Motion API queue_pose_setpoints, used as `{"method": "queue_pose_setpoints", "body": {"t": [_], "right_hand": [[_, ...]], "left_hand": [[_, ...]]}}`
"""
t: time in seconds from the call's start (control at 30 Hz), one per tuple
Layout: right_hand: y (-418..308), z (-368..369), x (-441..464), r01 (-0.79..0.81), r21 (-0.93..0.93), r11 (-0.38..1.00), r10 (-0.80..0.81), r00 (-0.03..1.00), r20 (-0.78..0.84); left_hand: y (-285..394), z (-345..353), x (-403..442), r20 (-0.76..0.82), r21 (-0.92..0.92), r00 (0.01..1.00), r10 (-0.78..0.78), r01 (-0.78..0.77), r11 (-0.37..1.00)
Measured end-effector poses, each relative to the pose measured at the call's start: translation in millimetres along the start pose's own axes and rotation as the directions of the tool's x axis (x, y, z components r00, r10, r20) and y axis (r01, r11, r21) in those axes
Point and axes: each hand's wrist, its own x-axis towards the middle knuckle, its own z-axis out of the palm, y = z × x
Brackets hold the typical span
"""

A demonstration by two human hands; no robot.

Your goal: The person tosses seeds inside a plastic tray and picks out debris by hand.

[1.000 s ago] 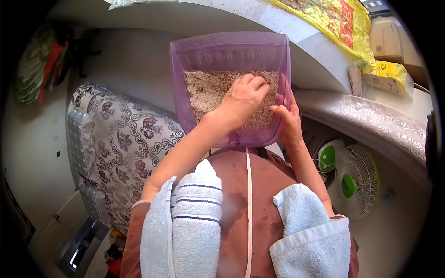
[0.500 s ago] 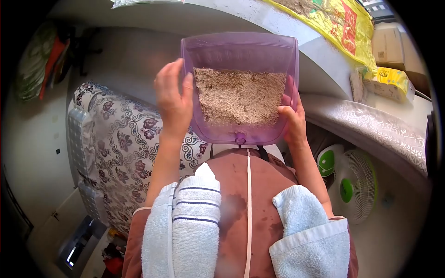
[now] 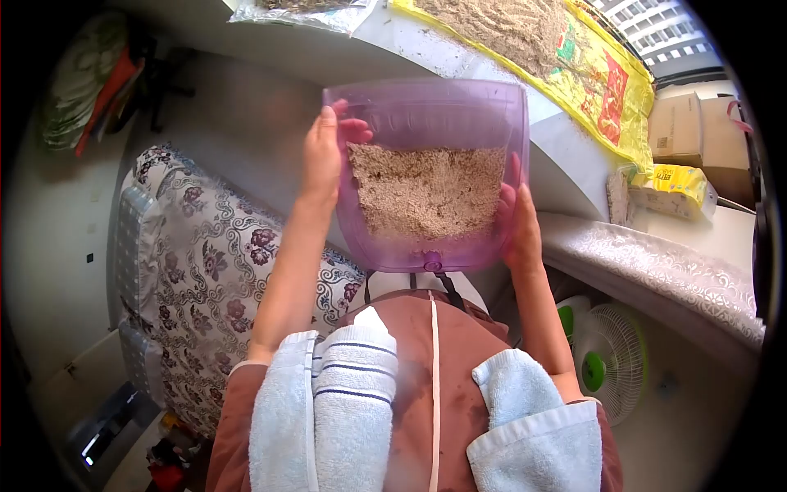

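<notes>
A translucent purple bin point(image 3: 443, 107) is held up in front of my chest, tilted so that its inside shows. Tan, grainy material point(image 3: 430, 190) with darker specks lies in it. My left hand point(image 3: 326, 156) grips the bin's left wall, and its fingers show through the purple plastic. On the opposite wall, my right hand point(image 3: 521, 230) is closed round the lower right side, with some fingers seen through the plastic.
Above, a ledge point(image 3: 418, 43) bears a yellow sack point(image 3: 602, 102) spread under similar grainy material. Cardboard boxes point(image 3: 676, 127) and a yellow tissue pack point(image 3: 676, 190) are at right. A fan point(image 3: 611, 361) stands lower right, a patterned cover point(image 3: 217, 262) at left.
My left hand has left the grainy material and taken hold of the bin's left wall. The material lies more evenly. The view has shifted, showing more of the ledge and yellow sack.
</notes>
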Motion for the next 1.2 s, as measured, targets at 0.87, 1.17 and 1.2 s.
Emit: {"method": "queue_pose_setpoints", "body": {"t": [0.87,1.17,1.2], "right_hand": [[35,9,-58,0.003,0.145,0.989,0.002,1.0,-0.029],[52,5,-44,0.029,0.118,0.993,-0.026,0.999,-0.021],[51,3,-43,0.008,0.133,0.991,-0.006,1.0,-0.017]], "left_hand": [[9,0,-45,-0.004,0.011,0.999,-0.043,0.043,0.999],[0,-21,-31,0.004,0.027,0.993,-0.117,0.117,0.993],[0,-17,-33,0.008,0.041,0.992,-0.122,0.122,0.992]]}}
